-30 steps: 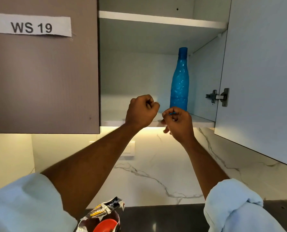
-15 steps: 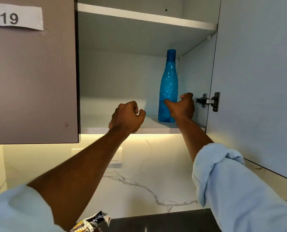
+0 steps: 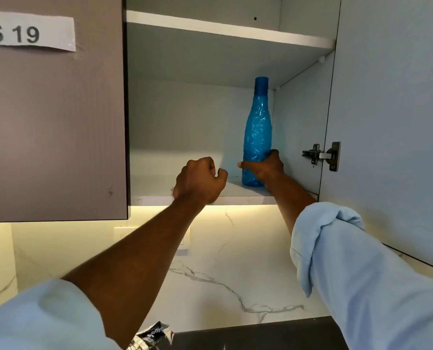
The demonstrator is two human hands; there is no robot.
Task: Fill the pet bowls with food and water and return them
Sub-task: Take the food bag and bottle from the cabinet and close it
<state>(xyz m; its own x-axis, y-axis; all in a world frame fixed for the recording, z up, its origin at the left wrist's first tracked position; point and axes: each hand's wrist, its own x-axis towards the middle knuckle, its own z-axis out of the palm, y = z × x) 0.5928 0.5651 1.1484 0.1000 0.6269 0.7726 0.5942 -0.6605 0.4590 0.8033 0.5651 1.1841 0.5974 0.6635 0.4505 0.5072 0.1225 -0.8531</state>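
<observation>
A tall blue plastic bottle [image 3: 258,127] stands upright on the lower shelf [image 3: 245,192] of an open wall cabinet, near its right wall. My right hand [image 3: 264,168] is wrapped around the bottle's lower part, fingers closed on it. My left hand [image 3: 199,180] is a closed fist at the shelf's front edge, left of the bottle and apart from it; whether it holds something small I cannot tell. The top of a crumpled food packet [image 3: 155,335] shows at the bottom edge. No pet bowls are in view.
The open cabinet door [image 3: 392,109] hangs at the right, with a metal hinge [image 3: 322,155] beside the bottle. A closed brown door [image 3: 54,122] labelled "WS 19" is at the left. An upper shelf [image 3: 225,30] spans above. A marble backsplash [image 3: 225,269] and a dark counter [image 3: 256,334] lie below.
My right hand has reached from the shelf's front edge into the cabinet and closed around the bottle's base. My left fist has stayed at the shelf edge.
</observation>
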